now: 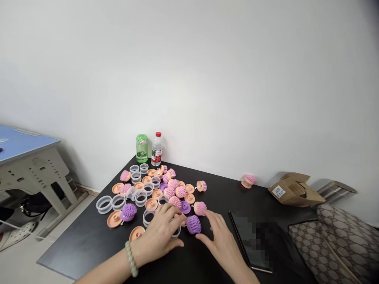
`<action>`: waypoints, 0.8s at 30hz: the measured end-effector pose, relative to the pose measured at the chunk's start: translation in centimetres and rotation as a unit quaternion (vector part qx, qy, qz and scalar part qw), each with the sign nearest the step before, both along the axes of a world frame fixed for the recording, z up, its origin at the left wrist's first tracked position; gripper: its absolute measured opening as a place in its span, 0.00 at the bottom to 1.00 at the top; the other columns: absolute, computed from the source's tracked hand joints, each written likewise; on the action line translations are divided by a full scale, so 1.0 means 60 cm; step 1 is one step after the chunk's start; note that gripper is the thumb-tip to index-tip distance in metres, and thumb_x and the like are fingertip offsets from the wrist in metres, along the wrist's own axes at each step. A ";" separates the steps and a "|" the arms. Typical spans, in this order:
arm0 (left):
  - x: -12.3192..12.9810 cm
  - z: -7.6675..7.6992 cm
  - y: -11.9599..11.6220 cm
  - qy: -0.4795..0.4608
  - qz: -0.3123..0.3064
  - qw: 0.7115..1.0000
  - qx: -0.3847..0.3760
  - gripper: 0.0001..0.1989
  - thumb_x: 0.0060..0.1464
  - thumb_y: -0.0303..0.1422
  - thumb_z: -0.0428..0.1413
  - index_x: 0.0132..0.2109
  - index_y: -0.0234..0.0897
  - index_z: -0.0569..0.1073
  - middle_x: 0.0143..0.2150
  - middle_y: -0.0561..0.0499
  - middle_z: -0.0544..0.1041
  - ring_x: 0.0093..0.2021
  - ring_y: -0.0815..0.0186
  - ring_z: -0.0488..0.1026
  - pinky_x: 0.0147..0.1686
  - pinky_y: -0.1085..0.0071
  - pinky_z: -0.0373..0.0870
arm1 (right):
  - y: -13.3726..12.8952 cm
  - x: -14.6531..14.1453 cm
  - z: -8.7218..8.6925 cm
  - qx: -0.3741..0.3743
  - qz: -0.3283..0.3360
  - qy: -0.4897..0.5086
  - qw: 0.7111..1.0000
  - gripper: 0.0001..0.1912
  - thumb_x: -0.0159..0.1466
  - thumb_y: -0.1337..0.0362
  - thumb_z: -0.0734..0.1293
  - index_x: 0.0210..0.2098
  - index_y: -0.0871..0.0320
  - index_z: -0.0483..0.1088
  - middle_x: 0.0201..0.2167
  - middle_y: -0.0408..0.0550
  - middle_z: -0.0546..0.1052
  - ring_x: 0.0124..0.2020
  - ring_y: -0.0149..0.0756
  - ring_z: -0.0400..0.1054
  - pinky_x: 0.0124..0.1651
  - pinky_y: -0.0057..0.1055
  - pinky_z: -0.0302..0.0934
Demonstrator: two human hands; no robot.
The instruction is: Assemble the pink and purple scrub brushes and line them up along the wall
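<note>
My left hand (158,234), with a beaded bracelet, reaches over the parts near the table's front; its thumb is apart from the fingers. Under its fingertips lie a clear ring (177,233) and a peach piece, both partly hidden. My right hand (219,237) is spread with nothing in it, beside a purple bristle head (194,224) and a pink bristle head (200,208). Several pink bristle heads, peach discs (114,219), clear rings (104,204) and a purple disc (185,207) lie loose to the left and behind. Another purple bristle head (128,212) rests against a peach disc.
A green jar (142,149) and a red-capped bottle (156,150) stand at the back corner. One pink brush (248,180) sits apart by the wall. To the right are a tablet (251,242), a brown paper bag (293,190), a metallic cylinder (337,192) and a patterned bag (346,240).
</note>
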State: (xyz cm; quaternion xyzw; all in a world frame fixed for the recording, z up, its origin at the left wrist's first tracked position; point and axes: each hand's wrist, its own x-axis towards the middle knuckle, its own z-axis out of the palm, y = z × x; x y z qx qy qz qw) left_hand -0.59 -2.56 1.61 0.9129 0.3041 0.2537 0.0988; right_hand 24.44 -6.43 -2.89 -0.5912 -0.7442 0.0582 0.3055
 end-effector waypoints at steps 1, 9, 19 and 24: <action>0.007 0.006 0.002 -0.004 -0.007 1.000 -0.004 0.30 0.48 0.32 0.70 0.56 0.40 0.67 0.52 0.44 0.72 0.52 0.51 0.67 0.51 0.51 0.69 | 0.001 0.011 0.007 -0.002 -0.010 0.012 1.000 0.24 0.63 0.63 0.68 0.59 0.52 0.65 0.55 0.52 0.74 0.57 0.47 0.69 0.51 0.41 0.72; 0.059 0.008 0.003 -0.064 -0.060 0.996 0.000 0.21 0.53 0.27 0.65 0.53 0.39 0.69 0.51 0.44 0.73 0.52 0.52 0.68 0.53 0.51 0.69 | 0.116 0.151 0.046 -0.050 -0.188 -0.018 0.981 0.23 0.64 0.57 0.65 0.57 0.57 0.67 0.56 0.55 0.73 0.56 0.48 0.70 0.51 0.40 0.69; 0.033 -0.060 0.032 -0.137 -0.064 0.987 0.048 0.13 0.64 0.31 0.54 0.54 0.40 0.69 0.49 0.43 0.76 0.54 0.52 0.69 0.53 0.56 0.70 | 0.282 0.321 0.067 -0.078 -0.448 -0.041 0.889 0.19 0.69 0.59 0.67 0.57 0.58 0.68 0.57 0.52 0.72 0.52 0.44 0.71 0.53 0.48 0.68; 0.031 -0.103 0.063 -0.144 -0.041 0.980 0.134 0.16 0.68 0.44 0.48 0.53 0.41 0.71 0.43 0.44 0.79 0.49 0.53 0.74 0.47 0.57 0.73 | 0.324 0.355 0.068 -0.120 -0.504 -0.009 0.855 0.18 0.69 0.59 0.67 0.56 0.58 0.69 0.55 0.52 0.73 0.50 0.42 0.72 0.51 0.45 0.70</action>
